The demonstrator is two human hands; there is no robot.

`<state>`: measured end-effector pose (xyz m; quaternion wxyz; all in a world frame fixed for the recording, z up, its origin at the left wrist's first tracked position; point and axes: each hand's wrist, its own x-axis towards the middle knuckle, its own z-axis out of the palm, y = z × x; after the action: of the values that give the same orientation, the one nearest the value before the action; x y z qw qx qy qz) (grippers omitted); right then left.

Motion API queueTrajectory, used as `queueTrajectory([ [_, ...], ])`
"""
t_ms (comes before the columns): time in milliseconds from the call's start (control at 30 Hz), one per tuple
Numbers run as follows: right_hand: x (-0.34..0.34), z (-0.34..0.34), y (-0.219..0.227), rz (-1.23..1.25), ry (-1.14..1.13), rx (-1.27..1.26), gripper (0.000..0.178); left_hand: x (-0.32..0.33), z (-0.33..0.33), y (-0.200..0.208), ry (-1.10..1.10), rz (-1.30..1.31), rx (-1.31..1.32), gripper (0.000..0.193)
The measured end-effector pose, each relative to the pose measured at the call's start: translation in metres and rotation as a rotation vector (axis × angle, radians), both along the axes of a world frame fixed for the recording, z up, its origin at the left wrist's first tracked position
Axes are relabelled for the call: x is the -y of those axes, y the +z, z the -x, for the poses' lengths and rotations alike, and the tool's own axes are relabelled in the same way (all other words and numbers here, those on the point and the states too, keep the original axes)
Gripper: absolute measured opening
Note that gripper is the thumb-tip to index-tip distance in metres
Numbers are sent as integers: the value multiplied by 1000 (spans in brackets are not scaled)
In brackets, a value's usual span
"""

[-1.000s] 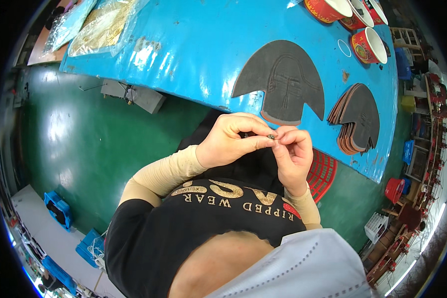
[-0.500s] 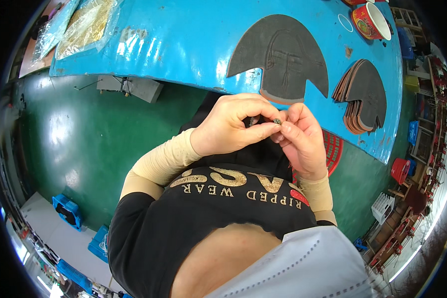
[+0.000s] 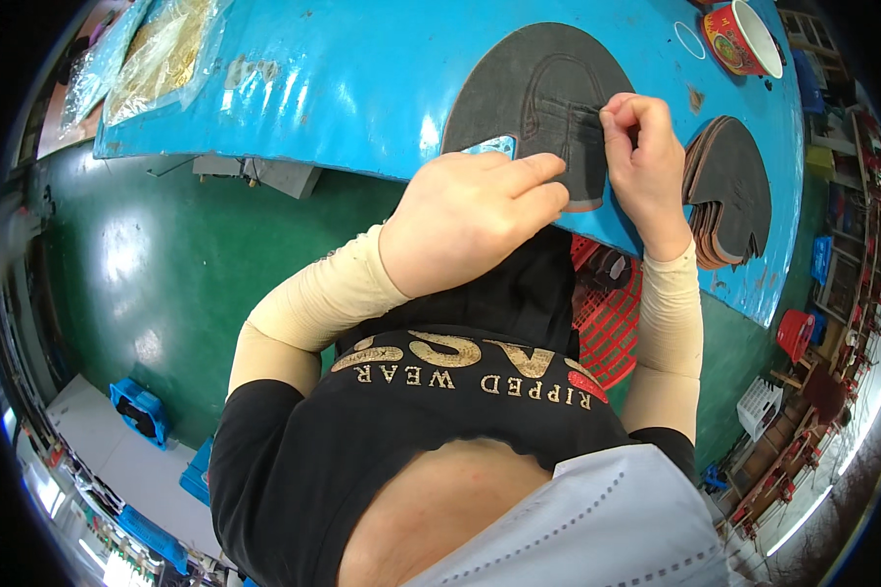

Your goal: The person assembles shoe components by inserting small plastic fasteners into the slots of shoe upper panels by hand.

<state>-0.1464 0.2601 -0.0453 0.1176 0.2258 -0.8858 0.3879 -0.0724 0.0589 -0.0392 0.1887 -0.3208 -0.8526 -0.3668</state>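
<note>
A dark grey, round-topped flat piece [image 3: 499,93] with stitched or pressed lines and a brown edge lies near the front of the blue-covered table [image 3: 362,98]. Over its lower left part is my left hand [image 3: 475,215], closed, thumb and forefinger drawn together; whatever they hold is hidden. My right hand [image 3: 646,161] makes a pinch above the piece's right side. What sits between those fingertips, if anything, is too small to make out. Right of that hand lies a stack of similar dark pieces [image 3: 729,181] with brown edges, partly covered by my wrist.
At the table's far right stands a red and white tub [image 3: 739,41], with a thin white ring beside it. Clear plastic bags [image 3: 162,64] with yellowish contents lie at the far left. Under the front edge is a red plastic basket [image 3: 607,342].
My hands have come apart from a shared pinch on a small dark, greenish thing. The right moved up and right over the dark piece; the left shifted slightly. The small thing no longer shows.
</note>
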Motion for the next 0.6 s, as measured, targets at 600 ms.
queueTrajectory([
  [600, -1, 11, -6, -236, 157, -145, 20, -26, 38, 0, -16, 283, 26, 16],
])
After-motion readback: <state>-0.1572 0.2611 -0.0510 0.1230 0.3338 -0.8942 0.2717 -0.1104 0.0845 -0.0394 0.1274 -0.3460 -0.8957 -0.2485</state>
